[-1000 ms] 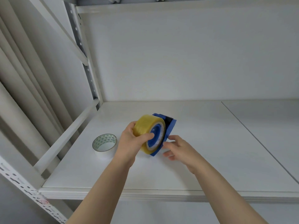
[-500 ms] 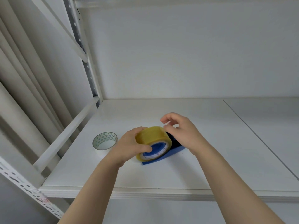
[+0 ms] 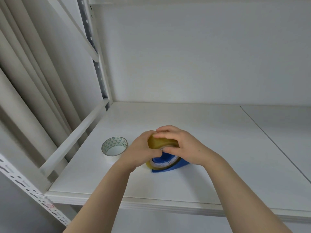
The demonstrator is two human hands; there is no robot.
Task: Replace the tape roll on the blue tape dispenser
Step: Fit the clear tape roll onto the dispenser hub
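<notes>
The blue tape dispenser [image 3: 170, 169] lies flat on the white shelf [image 3: 210, 148], mostly covered by a yellowish tape roll [image 3: 159, 143] seated on its blue hub. My left hand [image 3: 143, 148] grips the roll's left side. My right hand [image 3: 183, 147] wraps over the roll's top and right side, fingers curled on its rim. A second roll, white with a green triangle pattern inside [image 3: 114, 147], lies flat on the shelf just left of my left hand, untouched.
The shelf's left side has a white diagonal brace [image 3: 75, 137] and a perforated upright post [image 3: 99, 68]. Its back wall [image 3: 202, 56] is plain white. A seam [image 3: 269, 140] runs across the shelf board to the right.
The dispenser with the yellowish roll went from tilted on edge to lying flat on the shelf. My right hand rose from beside it and closed over the roll's top.
</notes>
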